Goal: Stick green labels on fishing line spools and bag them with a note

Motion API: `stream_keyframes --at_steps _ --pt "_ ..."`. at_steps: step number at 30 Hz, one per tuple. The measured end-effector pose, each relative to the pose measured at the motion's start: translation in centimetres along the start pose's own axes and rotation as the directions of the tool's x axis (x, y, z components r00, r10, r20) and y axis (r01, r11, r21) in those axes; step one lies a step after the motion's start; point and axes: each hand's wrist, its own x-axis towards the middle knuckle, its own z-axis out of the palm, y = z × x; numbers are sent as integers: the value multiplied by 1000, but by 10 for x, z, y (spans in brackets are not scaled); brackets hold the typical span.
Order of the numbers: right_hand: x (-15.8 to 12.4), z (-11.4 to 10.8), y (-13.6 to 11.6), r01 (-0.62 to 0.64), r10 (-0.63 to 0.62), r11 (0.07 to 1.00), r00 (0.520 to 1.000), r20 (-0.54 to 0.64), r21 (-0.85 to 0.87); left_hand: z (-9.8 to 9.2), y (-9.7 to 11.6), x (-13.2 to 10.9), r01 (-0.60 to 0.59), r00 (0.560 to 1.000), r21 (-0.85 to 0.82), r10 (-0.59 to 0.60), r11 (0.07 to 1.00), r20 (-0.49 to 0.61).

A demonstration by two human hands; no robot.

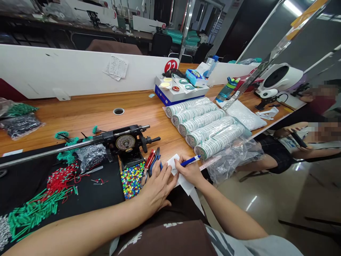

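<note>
My right hand (189, 172) is closed around a blue pen (190, 161), its lower end hidden by my fingers over a white paper slip (187, 185). The slip lies at the table's front edge, with part of it hanging over. My left hand (157, 185) rests with its fingers stretched out flat across the slip's left side. Just beyond the left fingertips are blue-handled pliers (155, 161) and a red-handled tool (150, 159). A tray of small coloured beads (132, 179) sits to the left of that hand.
A black machine with a dial (125, 142) and long rod stands on the left. Green tubes (34, 213) and red wires (61, 178) lie on a black mat. Several wrapped rolls of white discs (221, 140) lie to the right. Another person (298, 138) sits at far right.
</note>
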Motion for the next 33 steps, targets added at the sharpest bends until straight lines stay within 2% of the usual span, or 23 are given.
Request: stream_keyframes --at_steps 6,13,23,33 --pt "1 0 -1 21 -22 999 1000 -4 -32 -1 0 0 -5 1000 1 5 1000 13" --pt "1 -1 -3 -1 1 999 1000 -6 -49 -1 1 -2 -3 1000 -7 3 1000 -28" --pt "1 0 -1 -37 36 998 999 -24 -54 -6 1 -1 0 1000 1 0 1000 31" --pt "2 0 2 -54 52 998 997 -50 -41 -4 1 0 0 1000 12 0 1000 11"
